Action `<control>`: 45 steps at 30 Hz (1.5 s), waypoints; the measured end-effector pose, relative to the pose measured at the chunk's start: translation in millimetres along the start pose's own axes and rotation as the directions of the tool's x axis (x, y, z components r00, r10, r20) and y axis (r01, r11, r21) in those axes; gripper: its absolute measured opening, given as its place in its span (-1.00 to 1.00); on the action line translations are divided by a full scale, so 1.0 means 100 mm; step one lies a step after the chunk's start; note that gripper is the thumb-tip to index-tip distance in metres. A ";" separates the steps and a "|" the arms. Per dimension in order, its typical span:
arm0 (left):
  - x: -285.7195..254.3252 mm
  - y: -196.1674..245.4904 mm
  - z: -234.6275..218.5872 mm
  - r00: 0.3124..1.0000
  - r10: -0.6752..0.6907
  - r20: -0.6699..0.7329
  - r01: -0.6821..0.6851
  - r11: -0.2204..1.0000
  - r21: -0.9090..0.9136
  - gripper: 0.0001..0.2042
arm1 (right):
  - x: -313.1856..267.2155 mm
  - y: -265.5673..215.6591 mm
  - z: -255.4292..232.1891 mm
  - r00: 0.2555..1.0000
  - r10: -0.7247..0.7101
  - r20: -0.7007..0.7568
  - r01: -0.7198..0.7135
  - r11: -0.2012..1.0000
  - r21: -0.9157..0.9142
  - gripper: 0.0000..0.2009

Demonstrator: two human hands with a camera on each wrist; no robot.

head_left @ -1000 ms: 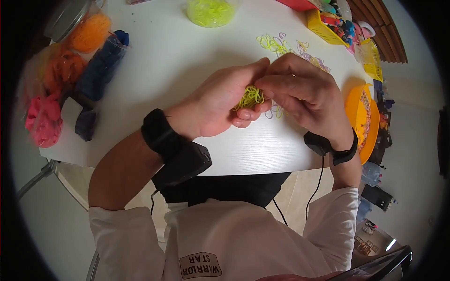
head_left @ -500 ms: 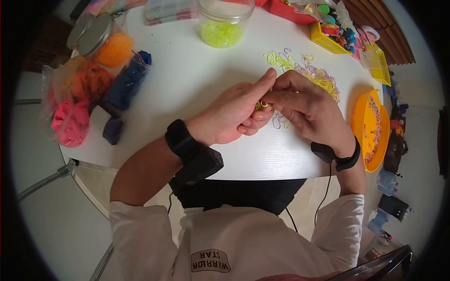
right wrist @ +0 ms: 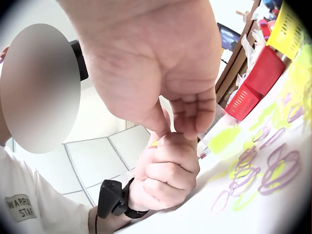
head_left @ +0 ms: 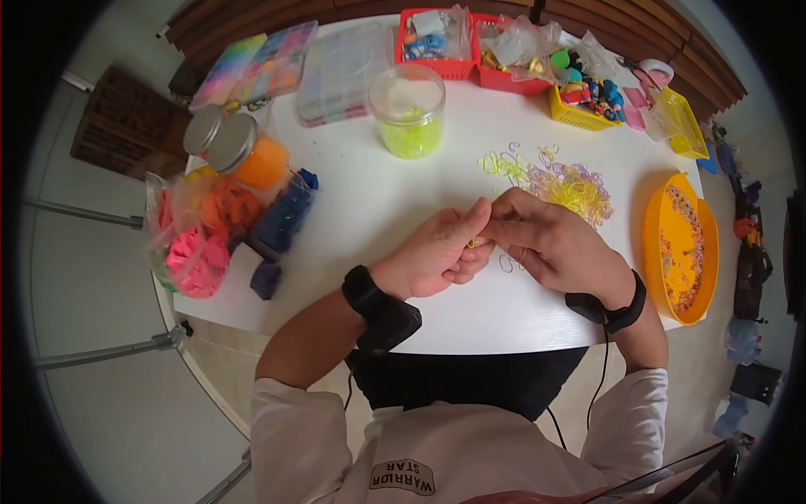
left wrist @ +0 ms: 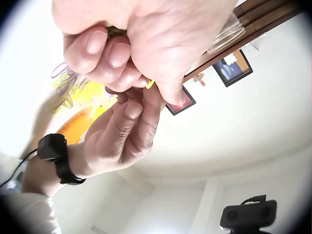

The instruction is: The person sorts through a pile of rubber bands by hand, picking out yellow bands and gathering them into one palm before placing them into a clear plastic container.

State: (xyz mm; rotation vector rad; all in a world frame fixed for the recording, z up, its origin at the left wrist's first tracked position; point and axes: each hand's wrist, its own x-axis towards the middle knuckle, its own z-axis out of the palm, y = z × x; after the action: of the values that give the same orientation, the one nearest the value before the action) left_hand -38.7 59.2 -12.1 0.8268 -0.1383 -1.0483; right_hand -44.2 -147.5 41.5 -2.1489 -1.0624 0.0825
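Observation:
My left hand (head_left: 437, 256) is curled round a small bunch of yellow-green rubber bands (head_left: 471, 244), mostly hidden inside the fist. In the left wrist view a yellow loop of one rubber band (left wrist: 150, 84) pokes out by the left fingertips. The right hand (head_left: 550, 244) meets the left at its thumb and index side, pinching a rubber band there with bent thumb and fingers. Both hands are above the white table (head_left: 336, 210). Just beyond the right hand lies a loose pile of yellow and purple rubber bands (head_left: 571, 189).
A clear jar (head_left: 409, 113) of yellow-green bands stands ahead. To the left are bags of pink (head_left: 197, 260) and blue bands (head_left: 285, 214), and an orange-filled jar (head_left: 260, 164). An orange tray (head_left: 714, 252) of beads sits right; red (head_left: 457, 69) and yellow baskets (head_left: 579, 120) line the back.
The left fingers have closed over the bunch of rubber bands that showed in the palm a second ago. The right fingers stay at the left hand. The head view has tilted up, revealing the table's back.

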 end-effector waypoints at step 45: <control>0.17 1.70 -0.15 0.744 0.578 -0.333 -0.210 0.677 0.705 -0.52 | -0.22 0.45 -0.28 0.892 0.397 -0.216 -0.125 0.676 0.726 -0.81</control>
State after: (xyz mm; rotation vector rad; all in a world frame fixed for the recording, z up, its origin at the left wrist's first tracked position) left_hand 97.9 93.4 85.7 1.6024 -0.1950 -0.2681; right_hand -18.4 -197.5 28.3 -1.5066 -0.3796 0.1892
